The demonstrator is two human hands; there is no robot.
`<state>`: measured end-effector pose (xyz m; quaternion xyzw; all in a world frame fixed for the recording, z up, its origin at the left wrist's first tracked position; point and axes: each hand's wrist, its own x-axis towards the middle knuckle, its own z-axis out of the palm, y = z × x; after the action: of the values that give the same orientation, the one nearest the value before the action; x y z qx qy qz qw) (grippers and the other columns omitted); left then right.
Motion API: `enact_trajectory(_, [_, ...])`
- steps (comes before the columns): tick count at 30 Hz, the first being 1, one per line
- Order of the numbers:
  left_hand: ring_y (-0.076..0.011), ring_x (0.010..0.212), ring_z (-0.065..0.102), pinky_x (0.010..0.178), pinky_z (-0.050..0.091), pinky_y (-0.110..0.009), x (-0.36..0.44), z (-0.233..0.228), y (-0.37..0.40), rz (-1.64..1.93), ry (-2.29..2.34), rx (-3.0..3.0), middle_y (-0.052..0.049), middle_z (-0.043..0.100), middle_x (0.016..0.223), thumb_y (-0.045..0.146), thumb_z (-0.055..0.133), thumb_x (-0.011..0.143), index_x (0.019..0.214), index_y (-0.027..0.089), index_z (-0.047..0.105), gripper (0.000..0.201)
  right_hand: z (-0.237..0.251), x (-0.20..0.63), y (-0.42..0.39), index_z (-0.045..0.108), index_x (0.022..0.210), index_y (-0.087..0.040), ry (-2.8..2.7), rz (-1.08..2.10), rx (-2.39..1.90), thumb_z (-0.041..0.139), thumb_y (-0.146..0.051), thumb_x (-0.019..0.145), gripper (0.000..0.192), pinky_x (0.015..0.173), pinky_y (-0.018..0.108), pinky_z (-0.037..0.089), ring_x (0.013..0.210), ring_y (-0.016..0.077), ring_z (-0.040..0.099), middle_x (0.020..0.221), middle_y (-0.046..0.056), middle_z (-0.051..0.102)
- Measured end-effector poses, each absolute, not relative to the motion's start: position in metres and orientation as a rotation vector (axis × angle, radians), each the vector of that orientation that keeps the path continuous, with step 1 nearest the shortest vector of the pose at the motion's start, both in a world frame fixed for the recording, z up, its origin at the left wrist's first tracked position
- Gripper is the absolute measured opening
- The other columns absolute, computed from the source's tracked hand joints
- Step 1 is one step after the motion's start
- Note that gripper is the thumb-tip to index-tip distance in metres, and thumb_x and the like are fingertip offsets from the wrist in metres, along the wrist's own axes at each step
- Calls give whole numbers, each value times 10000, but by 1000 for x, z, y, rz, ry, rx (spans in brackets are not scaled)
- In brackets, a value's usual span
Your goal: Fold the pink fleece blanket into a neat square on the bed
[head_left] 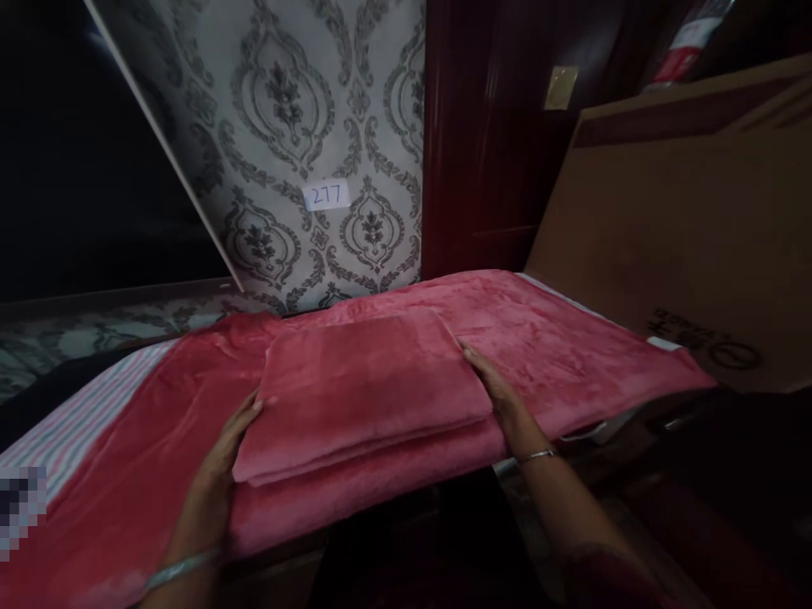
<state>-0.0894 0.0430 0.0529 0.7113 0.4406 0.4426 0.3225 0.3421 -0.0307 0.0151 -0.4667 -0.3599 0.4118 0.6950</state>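
Note:
A folded pink fleece cloth [361, 389] lies in a neat rectangle on a larger pink blanket [558, 347] spread over a table. My left hand [219, 469] rests flat against the folded cloth's left edge, fingers together and touching its side. My right hand [501, 397] lies along the right edge, fingers stretched toward the far corner. Neither hand lifts the cloth. A bangle sits on each wrist.
A striped sheet [76, 423] shows under the blanket at the left. Behind stands a wall with grey damask wallpaper and a label reading 277 [326, 196], beside a dark wooden door [495, 135]. A big cardboard box [685, 220] leans at the right.

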Motion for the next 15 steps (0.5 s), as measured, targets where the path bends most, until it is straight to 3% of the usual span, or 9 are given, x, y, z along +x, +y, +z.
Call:
enact_trajectory(9, [-301, 1458, 348, 1265, 156, -461, -93, 43, 52, 1165, 1172, 1847, 63, 456, 1540, 504, 526, 882, 1300, 333, 633, 464, 12, 345, -31, 629, 1317, -302, -755, 916, -1078, 772, -441, 674, 674, 1225, 435, 230, 1451, 262, 351, 1509, -11, 481])
enact_trajectory(15, [-286, 1449, 365, 1267, 158, -430, -84, 54, 40, 1164, 1189, 1898, 58, 472, 1529, 495, 536, 894, 1265, 340, 653, 418, 12, 345, -29, 563, 1390, -283, -729, 989, -1049, 775, -465, 654, 787, 1154, 457, 352, 1398, 296, 428, 1474, 30, 526])
